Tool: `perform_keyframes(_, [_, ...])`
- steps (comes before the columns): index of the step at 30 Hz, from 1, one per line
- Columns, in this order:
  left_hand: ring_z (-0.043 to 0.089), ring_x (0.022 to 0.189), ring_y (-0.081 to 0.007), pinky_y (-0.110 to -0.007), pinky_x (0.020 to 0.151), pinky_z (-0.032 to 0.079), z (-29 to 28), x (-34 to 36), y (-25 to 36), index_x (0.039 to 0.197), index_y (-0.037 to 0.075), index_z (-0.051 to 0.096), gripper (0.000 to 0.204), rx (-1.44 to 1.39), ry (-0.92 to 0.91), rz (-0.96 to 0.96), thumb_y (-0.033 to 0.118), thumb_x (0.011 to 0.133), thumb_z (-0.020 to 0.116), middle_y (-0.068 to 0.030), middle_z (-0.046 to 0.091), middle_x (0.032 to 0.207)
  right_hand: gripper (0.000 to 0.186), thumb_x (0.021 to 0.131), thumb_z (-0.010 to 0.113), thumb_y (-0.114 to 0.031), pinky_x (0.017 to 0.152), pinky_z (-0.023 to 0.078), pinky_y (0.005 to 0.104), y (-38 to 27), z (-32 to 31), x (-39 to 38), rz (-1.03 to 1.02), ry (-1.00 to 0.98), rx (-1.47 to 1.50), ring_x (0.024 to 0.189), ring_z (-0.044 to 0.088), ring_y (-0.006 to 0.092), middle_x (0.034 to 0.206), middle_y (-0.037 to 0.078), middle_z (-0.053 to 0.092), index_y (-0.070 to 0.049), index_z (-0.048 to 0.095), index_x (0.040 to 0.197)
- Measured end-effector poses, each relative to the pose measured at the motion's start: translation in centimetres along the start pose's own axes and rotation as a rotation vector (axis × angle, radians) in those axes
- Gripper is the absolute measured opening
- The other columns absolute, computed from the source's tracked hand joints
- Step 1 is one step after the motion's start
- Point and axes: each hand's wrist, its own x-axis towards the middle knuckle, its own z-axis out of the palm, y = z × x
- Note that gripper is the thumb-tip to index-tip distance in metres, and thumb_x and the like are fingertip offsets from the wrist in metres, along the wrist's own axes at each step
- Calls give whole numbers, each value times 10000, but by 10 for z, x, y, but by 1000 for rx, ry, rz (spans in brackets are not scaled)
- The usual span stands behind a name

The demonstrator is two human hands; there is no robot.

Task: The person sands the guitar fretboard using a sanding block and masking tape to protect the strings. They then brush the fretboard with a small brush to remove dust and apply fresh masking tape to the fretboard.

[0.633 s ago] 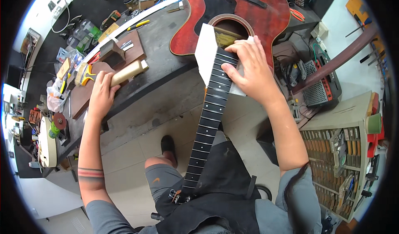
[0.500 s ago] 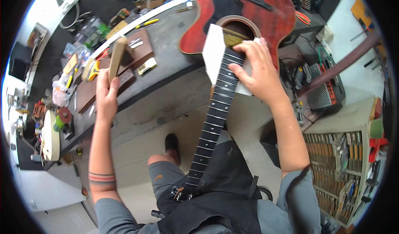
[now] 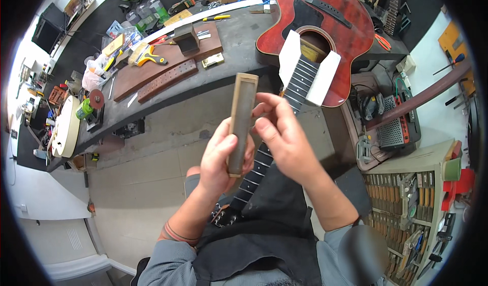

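Note:
My left hand [image 3: 219, 158] is closed around a long wooden sanding block [image 3: 242, 115], held upright with its flat grey face showing. Just to the right of the block is my right hand [image 3: 284, 139], fingers bent and apart, the fingertips close to its edge; I cannot tell whether they touch it. Below both hands runs the black fretboard [image 3: 262, 160] of a red acoustic guitar [image 3: 351, 37], its body on the bench and its headstock [image 3: 223, 216] near my lap. White card pieces [image 3: 325, 77] flank the fretboard's upper end by the soundhole.
On the dark workbench [image 3: 231, 59] lie a brown drilled wooden bar [image 3: 170, 80], a dark metal block [image 3: 188, 39] and a yellow-handled brush [image 3: 147, 57]. A rack of files [image 3: 401, 194] stands at my right. A padded brown bar [image 3: 422, 95] juts in from the right.
My left hand has brought the sanding block from over the bench to above the fretboard. My right hand has left the fretboard's upper end and come down beside the block.

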Motion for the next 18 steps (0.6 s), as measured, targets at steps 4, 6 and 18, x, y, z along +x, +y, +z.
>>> perform_keyframes(4, [606,729,-116,-272,638,518,-3,-28,-25,1637,3,425,641,-41,24,27,240,1108,698,-72,646,938,500,1132,694,-157,1048,565,364,13,20,-27,1,37,-99,1173,658,191,1351,120,614,-13,525,1580])
perform_keyframes(6, [609,725,-121,-274,635,519,-16,-44,-27,1628,10,428,624,-33,55,41,236,1110,692,-79,647,936,498,1091,704,-114,1061,562,385,4,13,-34,-30,-18,-241,1167,660,214,1327,130,608,-8,549,1553])
perform_keyframes(18, [513,610,-107,-290,539,431,-69,-104,-35,1559,8,482,545,-16,377,-14,286,1114,630,-49,569,826,539,823,714,72,1374,334,582,8,-35,-18,-402,-586,-1326,1533,536,354,1426,89,660,-107,754,1330])
